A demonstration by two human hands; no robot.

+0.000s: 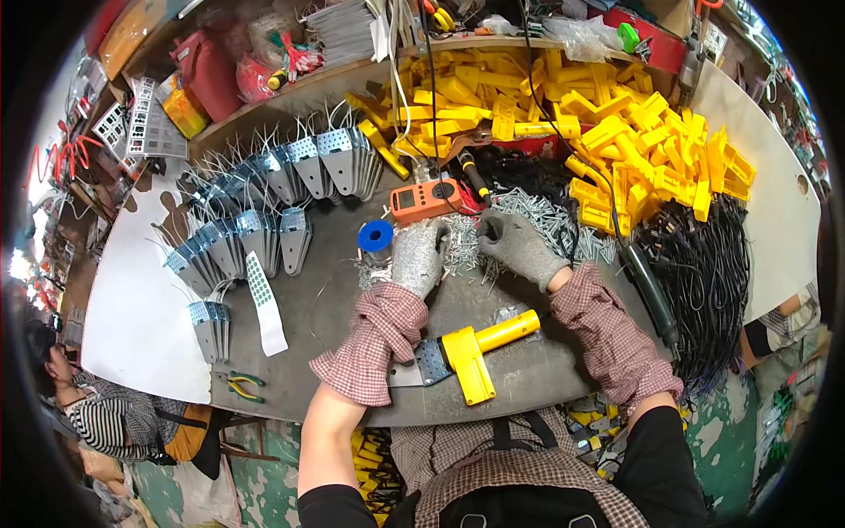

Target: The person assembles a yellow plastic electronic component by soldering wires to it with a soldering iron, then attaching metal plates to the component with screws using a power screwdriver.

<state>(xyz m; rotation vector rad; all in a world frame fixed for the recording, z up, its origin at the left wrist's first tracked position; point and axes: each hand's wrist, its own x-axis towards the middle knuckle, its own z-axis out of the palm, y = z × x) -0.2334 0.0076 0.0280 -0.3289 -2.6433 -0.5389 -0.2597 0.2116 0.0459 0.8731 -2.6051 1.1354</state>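
Observation:
My left hand, in a grey knit glove, rests at the left side of a pile of small silver screws. Its fingers are curled together, and whatever they hold is hidden. My right hand, gloved too, is over the pile's near edge with thumb and fingers pinched; I cannot make out anything between them. Beside my left hand stands a spool with a blue rim. Just beyond both hands lies an orange multimeter. Below them, near the bench edge, a yellow plastic handle housing lies against a metal plate.
Rows of metal plates with white wires stand on the left. Pliers and a dotted sticker strip lie nearby. Yellow housings are heaped at the back right, above black cables. A dark-handled tool hangs at right. A person sits at left.

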